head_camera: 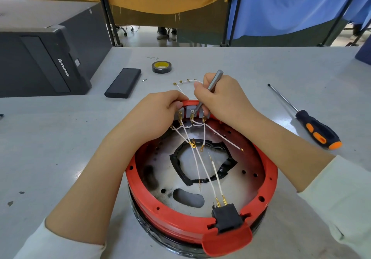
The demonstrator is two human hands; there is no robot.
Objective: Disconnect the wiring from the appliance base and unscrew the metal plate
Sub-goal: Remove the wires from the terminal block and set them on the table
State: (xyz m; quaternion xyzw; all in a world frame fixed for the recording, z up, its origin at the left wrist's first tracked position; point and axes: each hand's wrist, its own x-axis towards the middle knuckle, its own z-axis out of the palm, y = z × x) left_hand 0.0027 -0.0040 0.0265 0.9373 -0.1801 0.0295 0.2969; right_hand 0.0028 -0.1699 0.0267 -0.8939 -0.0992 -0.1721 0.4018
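Observation:
A round appliance base with a red rim point(270, 180) sits upside down before me, its metal plate point(236, 184) showing inside. White wires point(202, 165) with gold terminals run from a grey terminal block point(190, 111) at the far rim toward a black plug socket point(227, 217) at the near edge. My left hand point(154, 116) grips the far rim beside the block. My right hand point(222, 98) holds a slim grey screwdriver point(213, 83) like a pen, its tip on the block.
On the grey table lie a black and orange screwdriver point(315, 128) at right, a loose white wire point(185, 82) with gold terminals, a tape roll point(161, 67), a small screw point(144, 80), a dark flat case point(123, 85) and a black Lenovo computer point(40, 58) at left.

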